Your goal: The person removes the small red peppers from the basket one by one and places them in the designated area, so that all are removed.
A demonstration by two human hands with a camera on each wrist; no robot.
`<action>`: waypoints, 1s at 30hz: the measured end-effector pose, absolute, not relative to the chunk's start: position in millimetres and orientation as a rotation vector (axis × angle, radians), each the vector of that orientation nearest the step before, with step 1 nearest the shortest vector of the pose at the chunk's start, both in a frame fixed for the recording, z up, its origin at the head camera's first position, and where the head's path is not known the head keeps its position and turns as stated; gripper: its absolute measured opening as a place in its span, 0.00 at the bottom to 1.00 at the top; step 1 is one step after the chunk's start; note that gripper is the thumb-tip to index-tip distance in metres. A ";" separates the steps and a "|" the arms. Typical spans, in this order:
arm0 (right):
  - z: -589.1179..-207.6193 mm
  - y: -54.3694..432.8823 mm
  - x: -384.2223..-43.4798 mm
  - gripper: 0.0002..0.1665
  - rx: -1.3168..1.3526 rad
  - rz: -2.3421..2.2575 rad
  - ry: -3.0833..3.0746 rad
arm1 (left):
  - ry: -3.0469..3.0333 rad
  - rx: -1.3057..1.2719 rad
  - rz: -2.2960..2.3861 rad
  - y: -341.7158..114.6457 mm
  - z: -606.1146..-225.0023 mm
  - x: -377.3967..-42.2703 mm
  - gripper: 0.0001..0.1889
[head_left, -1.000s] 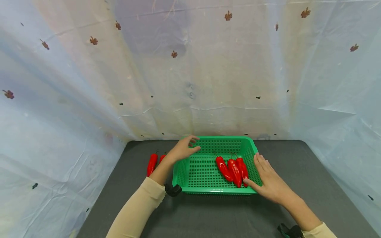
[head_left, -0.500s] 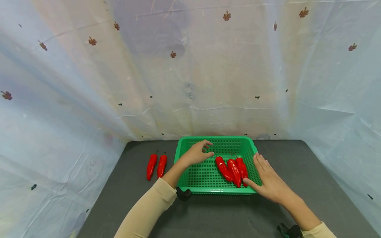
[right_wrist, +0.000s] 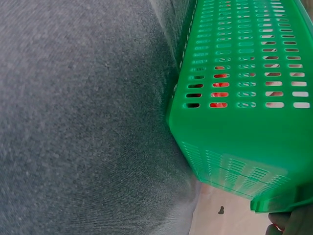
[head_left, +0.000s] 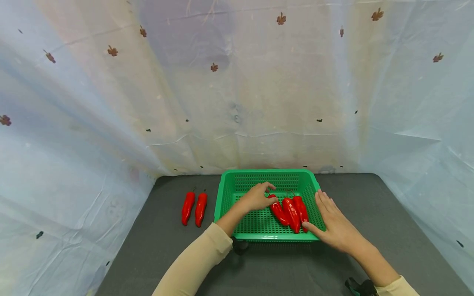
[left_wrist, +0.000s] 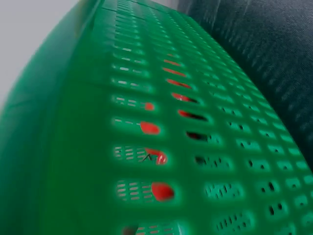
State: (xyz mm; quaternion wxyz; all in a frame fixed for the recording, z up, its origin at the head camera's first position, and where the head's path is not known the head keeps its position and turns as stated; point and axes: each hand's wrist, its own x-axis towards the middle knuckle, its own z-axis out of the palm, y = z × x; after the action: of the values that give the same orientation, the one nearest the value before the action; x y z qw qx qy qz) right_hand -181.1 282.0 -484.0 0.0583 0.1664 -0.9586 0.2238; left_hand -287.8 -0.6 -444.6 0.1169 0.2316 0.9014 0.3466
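A green plastic basket (head_left: 266, 237) with slotted walls holds three red chili peppers (head_left: 291, 216) in its right half. Over the basket is my left hand (head_left: 257, 198), thumb and fingers apart and bent, at the stem end of the leftmost pepper (head_left: 280, 214); a firm grip on it does not show. My right hand (head_left: 337, 228) rests along the basket's right rim, fingers straight and thumb spread over the front corner. In the left wrist view, bits of red pepper (left_wrist: 162, 191) show through the wall's slots, and the left hand is mostly hidden.
Two more red chili peppers (head_left: 201, 209) lie side by side on the dark grey table (head_left: 281, 271), left of the basket. Pale plastic sheeting (head_left: 259, 102) with small leaf prints hangs behind the table and at both sides.
Across the basket, my left hand has moved right and slightly toward me, up to the leftmost pepper inside. Both peppers on the table came into full view. The right hand stayed put.
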 end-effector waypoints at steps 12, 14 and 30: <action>-483.4 281.6 -182.0 0.63 0.510 0.662 -2.903 | 2.747 0.578 0.848 12.6 -451.7 -289.0 0.27; -483.8 281.8 -181.9 0.63 0.511 0.663 -2.903 | 2.754 0.561 0.827 13.7 -454.0 -289.8 0.27; -477.7 280.2 -181.4 0.63 0.509 0.664 -2.904 | 2.736 0.462 0.765 18.4 -471.5 -296.5 0.31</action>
State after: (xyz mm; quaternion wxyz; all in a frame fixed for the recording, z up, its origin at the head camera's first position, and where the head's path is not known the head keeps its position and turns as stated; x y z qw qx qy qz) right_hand -181.4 280.2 -477.7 0.0596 0.1682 -0.9592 0.2192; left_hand -296.5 18.4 -471.5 0.1315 0.1590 0.9423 0.2637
